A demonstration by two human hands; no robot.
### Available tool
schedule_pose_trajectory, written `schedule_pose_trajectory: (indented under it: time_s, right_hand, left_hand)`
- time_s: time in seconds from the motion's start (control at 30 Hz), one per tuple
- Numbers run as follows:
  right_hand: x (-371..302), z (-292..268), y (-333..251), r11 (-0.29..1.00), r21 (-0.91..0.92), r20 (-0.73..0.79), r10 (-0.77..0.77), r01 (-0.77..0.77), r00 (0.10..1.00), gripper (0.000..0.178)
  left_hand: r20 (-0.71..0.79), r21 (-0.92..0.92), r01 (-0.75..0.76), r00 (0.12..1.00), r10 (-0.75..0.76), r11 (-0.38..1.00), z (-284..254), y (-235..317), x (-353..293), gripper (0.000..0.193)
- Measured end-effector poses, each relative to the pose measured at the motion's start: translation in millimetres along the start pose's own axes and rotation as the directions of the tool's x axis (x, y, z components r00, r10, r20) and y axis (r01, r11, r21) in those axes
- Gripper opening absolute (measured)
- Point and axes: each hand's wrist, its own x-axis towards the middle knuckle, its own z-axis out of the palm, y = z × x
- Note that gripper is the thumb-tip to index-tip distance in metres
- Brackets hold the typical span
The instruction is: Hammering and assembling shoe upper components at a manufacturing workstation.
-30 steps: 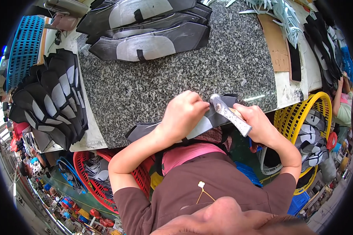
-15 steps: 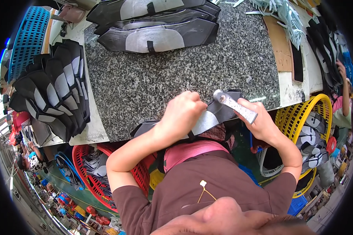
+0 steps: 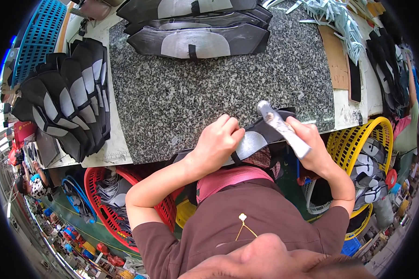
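A black shoe-upper-like piece with a silver-grey panel point(image 3: 252, 144) lies along the front edge of the speckled stone slab point(image 3: 219, 83), partly overhanging it toward me. My left hand point(image 3: 218, 142) is closed on this piece, left of the grey panel, with its fingers curled under and partly hidden. In my right hand point(image 3: 311, 143), closed round it, is a worn metal hammer point(image 3: 284, 129). Its rounded end sits just above the piece's far right end; whether it touches cannot be told.
Similar black-and-grey pieces point(image 3: 195, 44) are stacked at the slab's back, and more fan out at left point(image 3: 63, 100). Pale strips point(image 3: 342, 28) and cardboard point(image 3: 333, 60) lie back right. A red basket point(image 3: 95, 195) and yellow basket point(image 3: 344, 149) stand below the table. Other people are at both sides.
The hammer tilts more steeply, and my right hand has shifted slightly right and down. My left hand has come a little nearer to me, still holding the piece. The whole view has shifted slightly.
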Motion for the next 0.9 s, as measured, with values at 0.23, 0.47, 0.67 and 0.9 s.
schedule_pose_trajectory:
  time_s: [0.23, 0.47, 0.67, 0.9]
  right_hand:
    - [-4.1, 13.5, 16.5, 0.999, 0.046, 0.055, 0.022, -0.024, 0.998, 0.007]
    - [-17.4, -21.4, 36.0, 0.989, 0.132, -0.292, 0.100, -0.064, 0.951, 0.019]
    - [-4.7, -9.7, 49.1, 0.996, 0.036, -0.231, 0.084, -0.077, 0.969, 0.018]
    - [-0.7, -36.7, 24.8, 0.999, 0.012, -0.246, 0.034, -0.032, 0.969, 0.018]
  left_hand:
    - [0.019, -0.024, -0.014, 1.000, 0.014, 1.000, 3.8, -4.2, 4.9, 0.019]
    - [-0.099, -0.072, -0.002, 0.995, -0.005, 0.997, 33.7, -7.6, 65.8, 0.011]
    - [0.070, -0.375, 0.246, 0.969, -0.238, 0.893, 12.0, -6.8, 71.5, 0.016]
    - [-0.095, -0.037, 0.022, 0.995, -0.025, 0.999, 24.7, 7.0, 47.7, 0.028]
